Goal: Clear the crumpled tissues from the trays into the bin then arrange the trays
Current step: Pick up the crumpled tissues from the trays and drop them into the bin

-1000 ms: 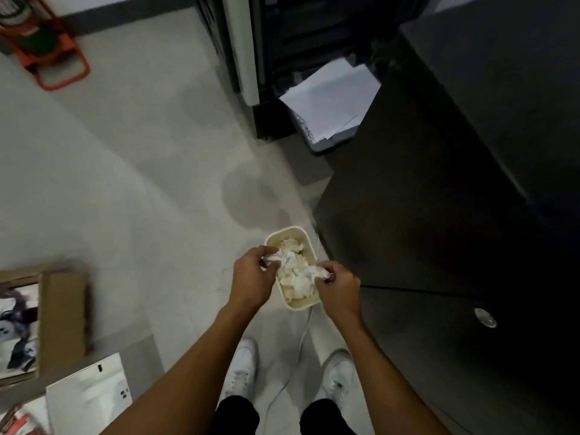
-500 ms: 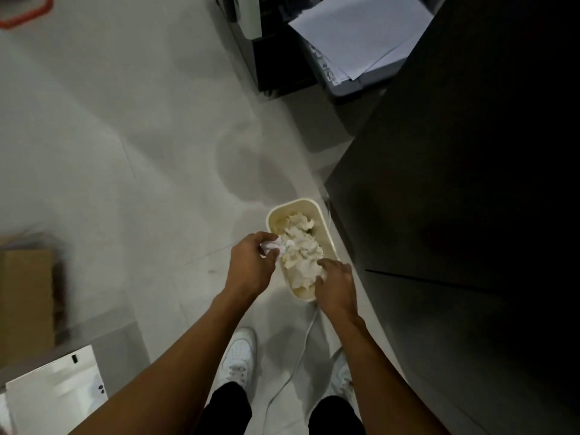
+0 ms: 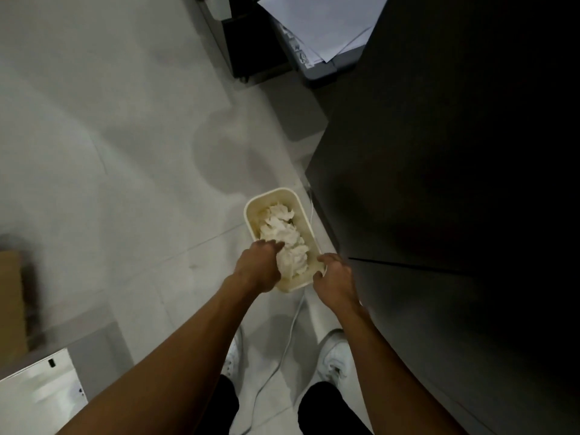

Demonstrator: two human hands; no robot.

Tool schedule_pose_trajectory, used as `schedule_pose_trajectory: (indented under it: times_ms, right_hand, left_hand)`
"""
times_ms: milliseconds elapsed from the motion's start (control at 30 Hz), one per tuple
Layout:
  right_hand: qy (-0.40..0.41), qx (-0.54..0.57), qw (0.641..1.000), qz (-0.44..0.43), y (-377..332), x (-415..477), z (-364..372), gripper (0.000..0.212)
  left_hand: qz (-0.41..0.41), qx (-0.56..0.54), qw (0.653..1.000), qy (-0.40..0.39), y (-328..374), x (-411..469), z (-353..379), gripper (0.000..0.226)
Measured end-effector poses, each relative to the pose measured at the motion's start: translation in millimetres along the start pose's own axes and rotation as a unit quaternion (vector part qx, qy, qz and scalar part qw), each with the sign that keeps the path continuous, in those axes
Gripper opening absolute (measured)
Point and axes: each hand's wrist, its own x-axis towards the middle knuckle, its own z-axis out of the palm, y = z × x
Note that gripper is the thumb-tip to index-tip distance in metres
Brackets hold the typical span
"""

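Note:
A cream, rounded-rectangular bin (image 3: 272, 193) stands on the pale floor against a dark cabinet. Crumpled white tissues (image 3: 279, 227) fill it almost to the rim. My left hand (image 3: 257, 265) lies palm down over the bin's near left side, its fingers pressed into the tissue pile. My right hand (image 3: 334, 274) is at the bin's near right corner, fingers apart and curled beside the rim, holding nothing. No tray is in view.
The dark cabinet (image 3: 439, 152) fills the right side. A stack of white paper (image 3: 323, 23) sits on a grey tray at the top. A white cable (image 3: 282, 356) runs between my white shoes (image 3: 334, 356). A cardboard box (image 3: 11, 302) and a white panel (image 3: 40, 394) are at lower left.
The tissues held in both hands have gone into the bin. My left hand now presses on the pile, and my right hand has drawn back to the bin's corner, empty.

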Motion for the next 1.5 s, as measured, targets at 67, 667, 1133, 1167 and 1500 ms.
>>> schedule_pose_trajectory:
  times_ms: [67,667,1133,1167,1500]
  right_hand:
    - [0.004,0.007,1.0,0.008,-0.3,-4.3,-7.4,0.042]
    - [0.065,0.106,0.992,-0.015,-135.8,-182.2,-174.4,0.042]
    - [0.267,0.188,0.937,-0.121,-218.9,-355.6,-371.8,0.042]
    - [0.284,0.189,0.932,-0.12,-216.8,-366.9,-385.7,0.042]
    - [0.443,0.202,0.869,-0.086,-145.8,-468.8,-498.9,0.04]
  left_hand:
    - [-0.01,-0.003,0.999,0.034,-0.1,-9.2,-3.4,0.06]
    - [0.054,-0.158,0.976,0.14,83.1,-203.5,-165.5,0.034]
    - [0.235,-0.217,0.927,0.196,236.6,-349.4,-337.6,0.029]
    - [0.257,-0.211,0.923,0.193,250.8,-358.3,-343.5,0.029]
    - [0.422,-0.145,0.883,0.147,407.4,-425.3,-348.0,0.03]
